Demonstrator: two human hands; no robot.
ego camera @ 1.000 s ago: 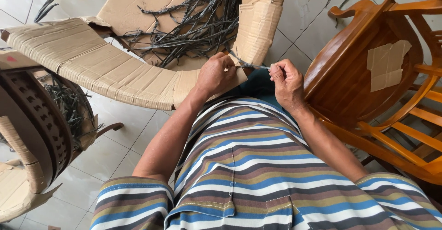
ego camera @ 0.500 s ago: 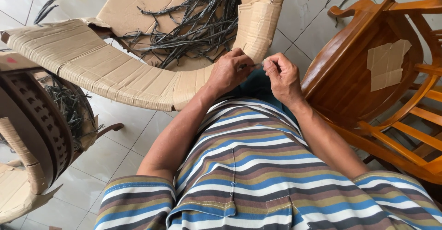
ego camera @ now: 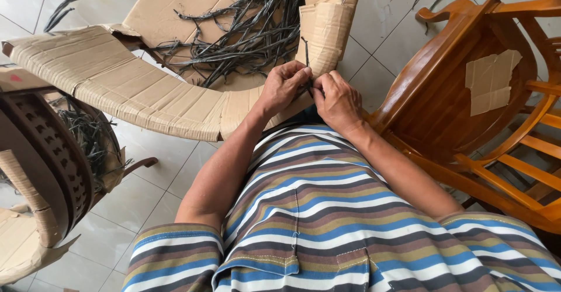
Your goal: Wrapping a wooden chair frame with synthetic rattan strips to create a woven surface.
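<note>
My left hand (ego camera: 283,86) and my right hand (ego camera: 337,100) meet in front of my striped shirt, fingertips touching. Both pinch a thin dark strip (ego camera: 305,52) that sticks up between them toward the cardboard. The hands sit against the curved, cardboard-wrapped rail (ego camera: 134,90) of a piece of furniture. Behind the rail lies a heap of dark grey strips (ego camera: 245,32) on flattened cardboard.
A polished wooden chair (ego camera: 467,99) with a cardboard patch on its seat stands at the right. At the left is a dark woven chair frame (ego camera: 47,152) with more dark strips. Loose strips (ego camera: 61,6) lie on the pale tiled floor.
My right hand has moved left to join my left hand. The strip, earlier stretched sideways between the hands, now points upward.
</note>
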